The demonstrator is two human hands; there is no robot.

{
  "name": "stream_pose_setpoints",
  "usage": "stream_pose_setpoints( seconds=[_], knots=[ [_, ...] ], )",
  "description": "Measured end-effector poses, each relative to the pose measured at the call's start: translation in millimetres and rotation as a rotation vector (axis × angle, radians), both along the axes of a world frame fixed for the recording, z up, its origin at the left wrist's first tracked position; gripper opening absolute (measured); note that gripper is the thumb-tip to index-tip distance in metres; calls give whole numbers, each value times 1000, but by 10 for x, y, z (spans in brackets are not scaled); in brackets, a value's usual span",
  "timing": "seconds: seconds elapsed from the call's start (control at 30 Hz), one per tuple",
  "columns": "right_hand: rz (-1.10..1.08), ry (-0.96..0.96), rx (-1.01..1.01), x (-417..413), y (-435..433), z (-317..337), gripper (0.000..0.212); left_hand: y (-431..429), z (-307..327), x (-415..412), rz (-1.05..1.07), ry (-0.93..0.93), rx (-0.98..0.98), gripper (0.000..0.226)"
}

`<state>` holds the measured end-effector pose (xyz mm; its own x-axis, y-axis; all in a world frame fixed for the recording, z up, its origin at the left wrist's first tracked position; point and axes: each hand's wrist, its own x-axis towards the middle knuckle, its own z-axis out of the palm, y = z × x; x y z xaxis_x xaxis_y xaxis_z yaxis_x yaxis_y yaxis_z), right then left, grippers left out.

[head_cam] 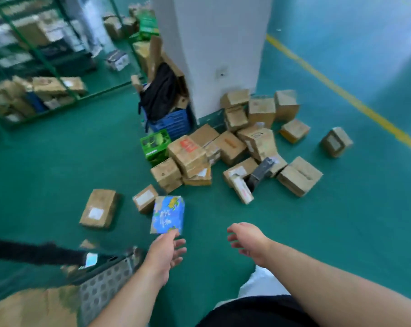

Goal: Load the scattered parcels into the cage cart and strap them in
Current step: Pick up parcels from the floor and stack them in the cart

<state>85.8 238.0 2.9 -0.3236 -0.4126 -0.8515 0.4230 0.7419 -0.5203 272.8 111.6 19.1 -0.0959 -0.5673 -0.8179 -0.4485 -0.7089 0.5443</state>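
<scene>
Just beyond left hand (164, 253), blue parcel (167, 214), yellow-and-white print, possibly taped top

"What's in front of you?"

"My left hand (166, 252) and right hand (247, 241) are both stretched forward, fingers loose, holding nothing. The left fingertips reach the lower edge of a blue printed carton (168, 214) on the green floor (58, 161); I can't tell if they touch it."

"And around it?"

"A flat brown cardboard parcel with a white label (98, 208) lies to its left, and a small brown box (144, 201) just beside it. Beyond, I see a heap of brown cardboard boxes (188, 152) against a white square pillar (211, 43), with a green plastic crate (155, 146) at the heap's left edge."
</scene>
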Motion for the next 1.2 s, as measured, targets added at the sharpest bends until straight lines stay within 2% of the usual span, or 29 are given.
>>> stream_pose_setpoints(
  seconds=[0.07, 0.2, 0.43, 0.7, 0.97, 1.2],
  knots=[
    [22, 38, 0, -431, 63, -32, 18, 72, 11, -469, -47, 8, 29, 21],
    [-71, 88, 25, -1534, 300, -107, 15, 175, 3, -1663, -240, 13, 89, 25],
    [-253, 40, 114, -2607, 445, -304, 30, 34, 44, -2785, -433, -17, 105, 28],
    [-457, -70, 197, -3049, 307, -461, 28, -611, -299, -3609, -564, -154, 147, 26],
    [-722, 12, 315, -3524, 43, -415, 25, -1580, -402, -4956, -898, -144, 115, 25],
    [-859, 54, 326, -3764, -294, -546, 23, -1893, -523, -5957, -1023, -166, 105, 23]
  ],
)
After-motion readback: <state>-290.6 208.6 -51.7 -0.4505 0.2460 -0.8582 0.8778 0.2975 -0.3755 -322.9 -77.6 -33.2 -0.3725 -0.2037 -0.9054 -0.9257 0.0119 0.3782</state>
